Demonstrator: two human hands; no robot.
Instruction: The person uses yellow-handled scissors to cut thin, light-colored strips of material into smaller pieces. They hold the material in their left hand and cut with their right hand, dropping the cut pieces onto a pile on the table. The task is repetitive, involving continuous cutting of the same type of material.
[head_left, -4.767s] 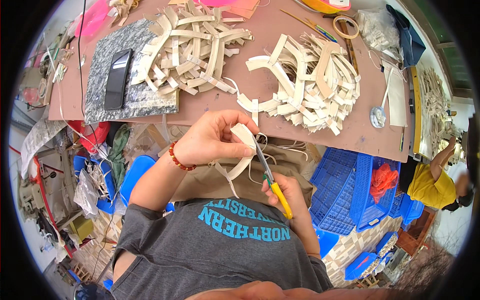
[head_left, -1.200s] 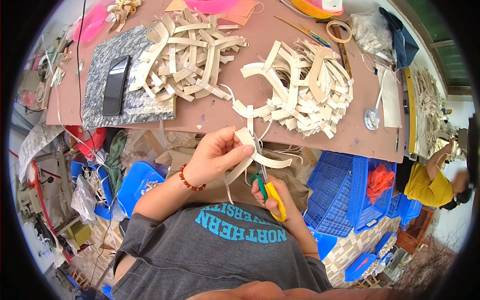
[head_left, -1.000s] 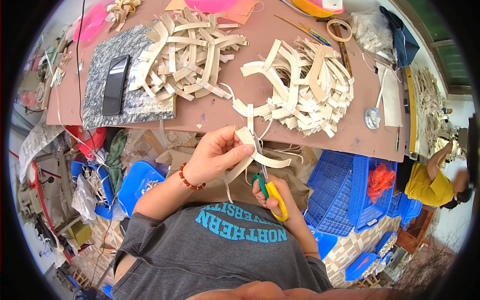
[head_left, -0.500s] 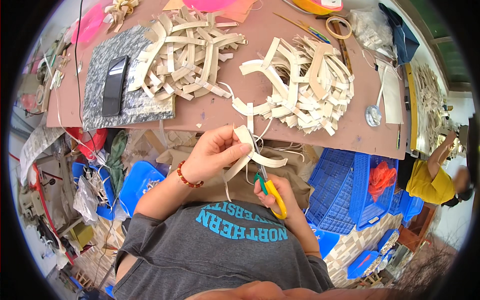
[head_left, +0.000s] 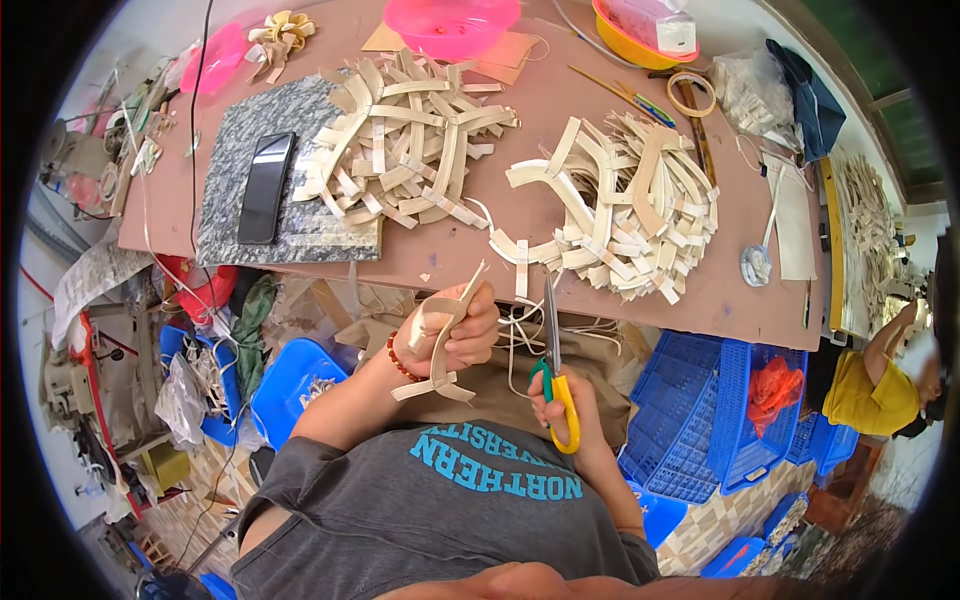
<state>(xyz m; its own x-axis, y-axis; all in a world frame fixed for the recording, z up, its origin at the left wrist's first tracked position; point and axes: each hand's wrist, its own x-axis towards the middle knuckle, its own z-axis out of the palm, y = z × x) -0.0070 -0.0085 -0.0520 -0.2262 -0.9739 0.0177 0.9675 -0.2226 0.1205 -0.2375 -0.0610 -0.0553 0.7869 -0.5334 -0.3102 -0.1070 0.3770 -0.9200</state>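
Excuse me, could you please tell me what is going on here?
Someone's left grip holds a cream strip piece, and the right grip holds yellow-and-green scissors, clear of that piece. On the table lie a left pile of similar strips, partly over a grey slab bearing a phone, and a right pile.

"What do your left fingers (head_left: 478,334) hold?"
"A cream, branching, flat strip (head_left: 438,366)."
"And your right fingers (head_left: 541,407)?"
"Metal scissors (head_left: 554,352) with yellow-and-green handles; a heap of cream strips (head_left: 645,215) lies on your pinkish-brown surface (head_left: 740,318)."
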